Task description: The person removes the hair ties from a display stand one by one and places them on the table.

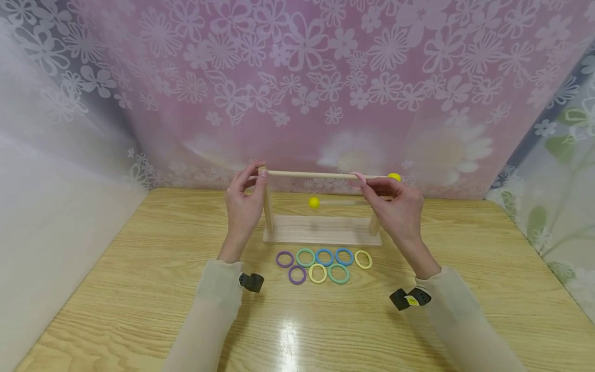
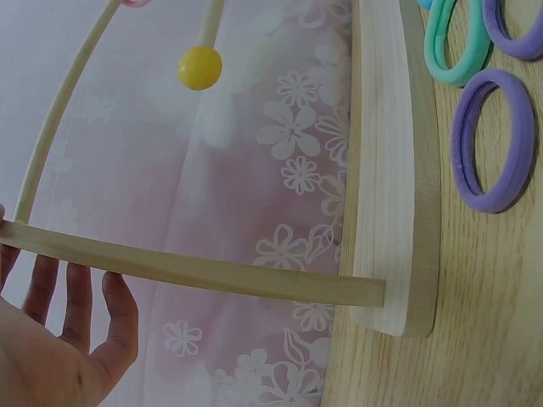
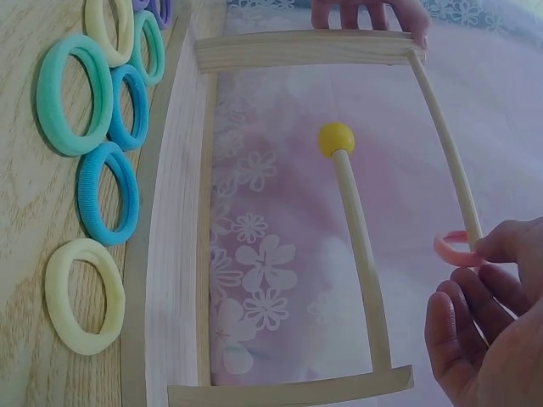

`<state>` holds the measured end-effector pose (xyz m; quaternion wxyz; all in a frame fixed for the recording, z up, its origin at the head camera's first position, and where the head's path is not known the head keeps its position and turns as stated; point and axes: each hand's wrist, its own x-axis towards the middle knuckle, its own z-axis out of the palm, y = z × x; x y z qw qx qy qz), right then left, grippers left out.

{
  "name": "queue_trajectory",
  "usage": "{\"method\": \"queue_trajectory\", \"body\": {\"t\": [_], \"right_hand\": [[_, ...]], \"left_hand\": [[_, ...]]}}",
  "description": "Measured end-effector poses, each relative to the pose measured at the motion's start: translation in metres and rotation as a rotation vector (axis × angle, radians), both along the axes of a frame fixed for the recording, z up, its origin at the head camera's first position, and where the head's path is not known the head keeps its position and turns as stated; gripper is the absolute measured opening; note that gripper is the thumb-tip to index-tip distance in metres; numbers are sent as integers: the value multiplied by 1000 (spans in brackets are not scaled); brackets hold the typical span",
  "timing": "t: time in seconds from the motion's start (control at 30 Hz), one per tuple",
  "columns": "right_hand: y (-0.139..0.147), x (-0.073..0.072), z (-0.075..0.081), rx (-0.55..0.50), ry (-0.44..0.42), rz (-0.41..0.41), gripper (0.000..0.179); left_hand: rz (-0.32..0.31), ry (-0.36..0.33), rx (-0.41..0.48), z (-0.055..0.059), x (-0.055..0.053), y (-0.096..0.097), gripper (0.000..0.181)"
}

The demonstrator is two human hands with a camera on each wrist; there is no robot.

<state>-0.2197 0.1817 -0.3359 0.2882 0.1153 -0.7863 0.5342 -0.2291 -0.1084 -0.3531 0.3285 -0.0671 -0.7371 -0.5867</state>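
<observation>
A wooden stand [image 1: 323, 236] has two posts and two rods, one rod fixed to each post. My left hand [image 1: 245, 199] pinches the top of the left post [image 2: 195, 270], thumb on the near side and fingers behind. My right hand [image 1: 395, 206] pinches a pink hair tie [image 1: 358, 180] between thumb and fingertips, near the right end of the upper rod [image 1: 307, 175]. The tie loops around this rod. Past the hand, a yellow ball [image 1: 394, 176] caps the rod; in the right wrist view it is hidden. Another yellow ball [image 3: 336, 138] tips the bare lower rod [image 3: 361, 246].
Several hair ties lie flat in two rows in front of the base: purple [image 1: 285, 259], green [image 1: 306, 257], blue [image 1: 344, 257] and yellow [image 1: 363, 260]. The wooden table [image 1: 153, 289] meets a pink flowered curtain [image 1: 288, 103] behind the stand.
</observation>
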Motion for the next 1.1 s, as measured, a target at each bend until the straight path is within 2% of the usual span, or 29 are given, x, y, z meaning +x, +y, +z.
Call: {"method": "queue_trajectory", "body": {"t": [0.23,0.43,1.1], "right_hand": [[-2,0,0,-27,-15,3,18],[-4,-2,-1,-9,-23,-4,18],[-1,2,0,-26,29,17,16]], "left_hand": [[1,3,-6,0,0,0,28],[-8,0,-11,0,1,0,28],[-1,-7,4,0,0,0,27]]}}
